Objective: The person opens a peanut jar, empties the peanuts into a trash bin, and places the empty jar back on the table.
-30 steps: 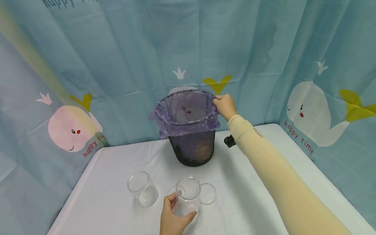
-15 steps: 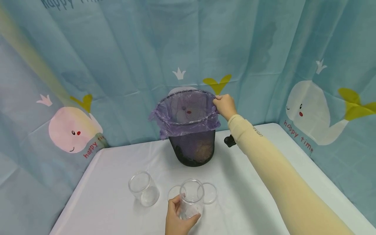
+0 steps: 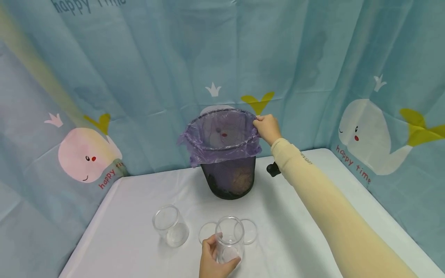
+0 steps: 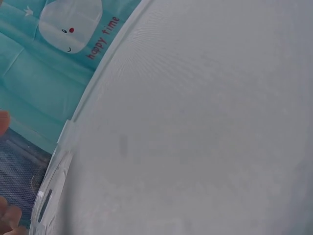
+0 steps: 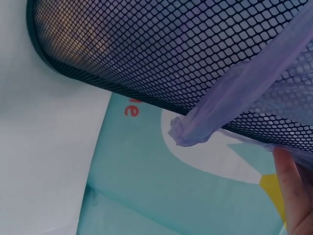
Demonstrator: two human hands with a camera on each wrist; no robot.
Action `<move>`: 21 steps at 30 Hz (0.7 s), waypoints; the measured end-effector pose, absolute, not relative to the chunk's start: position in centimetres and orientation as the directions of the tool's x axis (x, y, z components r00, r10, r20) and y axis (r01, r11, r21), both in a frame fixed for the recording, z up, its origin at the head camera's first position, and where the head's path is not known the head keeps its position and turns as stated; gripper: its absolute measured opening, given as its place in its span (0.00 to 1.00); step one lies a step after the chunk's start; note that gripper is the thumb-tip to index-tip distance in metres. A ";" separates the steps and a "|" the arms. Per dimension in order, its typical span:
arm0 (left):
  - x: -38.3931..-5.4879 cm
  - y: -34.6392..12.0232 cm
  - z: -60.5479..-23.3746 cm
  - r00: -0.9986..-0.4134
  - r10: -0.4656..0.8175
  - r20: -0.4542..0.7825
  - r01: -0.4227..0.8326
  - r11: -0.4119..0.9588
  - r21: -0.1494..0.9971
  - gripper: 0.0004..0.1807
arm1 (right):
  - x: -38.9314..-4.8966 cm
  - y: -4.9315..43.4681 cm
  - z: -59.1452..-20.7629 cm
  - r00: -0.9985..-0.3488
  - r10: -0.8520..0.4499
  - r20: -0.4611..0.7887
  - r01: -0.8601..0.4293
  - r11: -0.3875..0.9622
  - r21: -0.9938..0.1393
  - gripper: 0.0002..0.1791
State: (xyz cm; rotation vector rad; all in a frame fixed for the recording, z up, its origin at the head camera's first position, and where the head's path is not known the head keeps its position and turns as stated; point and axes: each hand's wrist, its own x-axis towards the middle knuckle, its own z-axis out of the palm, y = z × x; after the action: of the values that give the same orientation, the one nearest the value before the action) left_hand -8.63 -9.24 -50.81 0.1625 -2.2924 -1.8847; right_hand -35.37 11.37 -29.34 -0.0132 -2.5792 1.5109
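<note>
My left hand (image 3: 217, 256) grips a clear jar (image 3: 230, 241) from its left side, thumb in front and fingers behind. The jar stands upright in front of two clear round lids, the left one (image 3: 206, 231) partly hidden and the right one (image 3: 248, 231) flat on the table. My right hand (image 3: 267, 129) pinches the right rim of a black mesh wastebasket (image 3: 227, 177), lined with a purple plastic bag (image 3: 222, 154) folded over its rim. In the right wrist view, a finger (image 5: 292, 188) presses at the bag-covered rim. Something brownish shows through the mesh near the bottom.
A second clear jar (image 3: 170, 226) stands on the white table (image 3: 132, 204) to the left. A small black object (image 3: 273, 170) sits behind my right sleeve (image 3: 323, 193). A blue curtain (image 3: 153, 77) with whale prints hangs around the table's back and sides.
My left hand has moved slightly right and nearer with the jar in its grip. My right hand keeps its hold on the wastebasket rim, and the wastebasket stays in place.
</note>
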 end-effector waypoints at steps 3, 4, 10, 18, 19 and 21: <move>-8.7 -9.3 -50.8 -0.984 -0.172 0.034 -0.001 0.197 0.980 0.44 | -35.4 11.3 -29.3 -0.988 0.084 0.132 -0.073 0.494 -0.866 0.23; -8.7 -9.4 -50.7 -0.986 -0.161 0.030 -0.003 0.201 0.980 0.44 | -35.4 11.3 -29.3 -0.987 0.085 0.133 -0.074 0.494 -0.866 0.23; -9.0 -9.5 -50.6 -0.994 -0.112 -0.016 -0.040 0.219 0.975 0.46 | -35.6 11.2 -29.1 -0.988 0.065 0.142 -0.091 0.505 -0.858 0.22; -9.4 -10.1 -50.6 -0.997 -0.019 -0.073 -0.076 0.272 0.959 0.47 | -35.6 11.9 -28.9 -0.992 0.003 0.128 -0.104 0.556 -0.825 0.21; -9.5 -10.1 -50.6 -0.997 -0.008 -0.078 -0.077 0.281 0.957 0.49 | -35.6 12.0 -28.9 -0.992 0.001 0.124 -0.103 0.553 -0.827 0.22; -9.7 -10.4 -50.5 -0.997 0.028 -0.072 -0.060 0.304 0.951 0.53 | -35.5 12.2 -28.9 -0.993 -0.006 0.120 -0.103 0.552 -0.827 0.24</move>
State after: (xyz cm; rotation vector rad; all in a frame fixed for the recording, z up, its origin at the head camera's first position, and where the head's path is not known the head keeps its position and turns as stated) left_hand -9.66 -10.43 -50.50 0.0321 -2.5963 -1.8984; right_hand -35.54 12.17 -28.91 0.0941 -2.6760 1.4366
